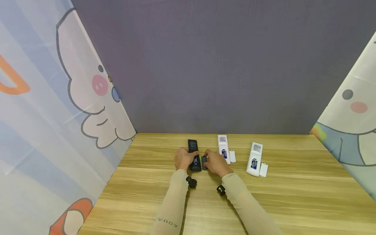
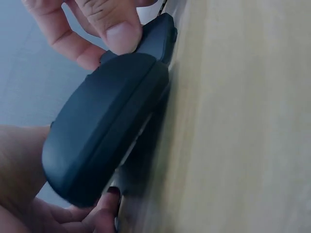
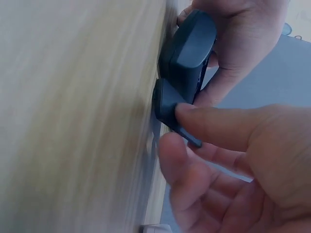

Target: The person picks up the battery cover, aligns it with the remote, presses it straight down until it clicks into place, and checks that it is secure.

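Observation:
A black remote control (image 1: 192, 145) lies on the table with its back up and its battery bay uncovered, a blue battery (image 1: 195, 160) showing inside. My left hand (image 1: 183, 159) grips it from the left, the thumb across its back. In the left wrist view, the rounded end of the remote (image 2: 97, 131) fills the middle. Just right of the remote, my right hand (image 1: 216, 162) pinches a black battery cover (image 1: 203, 162) by its edge. The right wrist view has the thumb on the cover (image 3: 168, 103), beside the remote (image 3: 192, 46); whether the two touch I cannot tell.
Two white remotes lie back up to the right, one nearer (image 1: 222, 140) and one farther (image 1: 257, 148), both with blue batteries showing. Beside each rests a white battery cover, the first (image 1: 232, 156) and the second (image 1: 263, 170). A grey panel (image 1: 217, 71) stands behind the wooden table (image 1: 141, 182).

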Demonstrator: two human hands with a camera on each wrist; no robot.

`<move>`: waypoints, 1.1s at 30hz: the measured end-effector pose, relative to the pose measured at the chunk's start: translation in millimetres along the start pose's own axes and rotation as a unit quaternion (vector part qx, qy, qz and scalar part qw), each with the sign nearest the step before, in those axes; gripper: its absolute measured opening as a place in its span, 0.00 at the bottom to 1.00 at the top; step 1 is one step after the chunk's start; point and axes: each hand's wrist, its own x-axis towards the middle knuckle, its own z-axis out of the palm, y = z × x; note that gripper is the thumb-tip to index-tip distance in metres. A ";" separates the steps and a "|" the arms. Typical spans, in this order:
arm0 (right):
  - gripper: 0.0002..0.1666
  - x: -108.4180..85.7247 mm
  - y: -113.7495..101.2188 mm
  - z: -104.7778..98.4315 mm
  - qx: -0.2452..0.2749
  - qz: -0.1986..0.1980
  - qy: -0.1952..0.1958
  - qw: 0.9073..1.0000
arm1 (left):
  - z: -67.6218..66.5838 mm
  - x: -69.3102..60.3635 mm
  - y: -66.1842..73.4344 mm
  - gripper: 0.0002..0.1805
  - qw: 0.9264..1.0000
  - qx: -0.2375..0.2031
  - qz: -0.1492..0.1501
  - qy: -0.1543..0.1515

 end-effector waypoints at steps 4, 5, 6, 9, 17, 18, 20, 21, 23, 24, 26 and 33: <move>0.17 2.2 1.3 0.6 -0.003 -0.008 0.029 1.000 | 0.3 0.7 0.3 0.22 1.000 0.002 0.000 -0.003; 0.16 2.6 1.5 0.8 -0.001 -0.009 0.035 0.999 | -0.2 1.1 0.0 0.22 1.000 0.001 0.000 -0.004; 0.14 2.9 1.7 0.9 0.002 -0.010 0.040 0.999 | -0.9 1.5 -0.2 0.22 1.000 -0.002 0.001 -0.007; 0.10 3.0 1.2 0.2 0.015 -0.015 0.051 0.998 | -3.3 3.1 -1.4 0.20 1.000 -0.014 0.003 -0.020; 0.04 1.7 1.3 -2.6 0.062 -0.017 0.052 0.997 | -11.6 6.1 -7.1 0.19 0.997 -0.049 0.005 -0.054; 0.04 1.7 1.4 -2.9 0.067 -0.018 0.052 0.996 | -12.5 6.1 -7.4 0.19 0.997 -0.052 0.004 -0.056; 0.03 1.9 2.0 -3.6 0.078 -0.020 0.054 0.995 | -14.3 5.6 -7.3 0.19 0.997 -0.056 0.004 -0.058; 0.03 2.0 2.3 -4.0 0.084 -0.020 0.053 0.995 | -15.0 5.4 -7.1 0.19 0.997 -0.057 0.005 -0.057; 0.03 2.6 2.8 -4.9 0.096 -0.014 0.050 0.994 | -16.3 4.8 -6.5 0.19 0.997 -0.059 0.005 -0.057; 0.03 2.9 2.9 -5.4 0.102 -0.010 0.048 0.994 | -16.7 4.6 -6.1 0.19 0.996 -0.061 0.005 -0.057; 0.03 3.5 3.2 -6.6 0.113 -0.001 0.045 0.993 | -17.2 4.3 -5.5 0.19 0.996 -0.064 0.006 -0.057; 0.05 4.9 1.4 -8.9 0.146 0.006 0.054 0.988 | -17.0 5.2 -4.7 0.16 0.994 -0.095 0.006 -0.050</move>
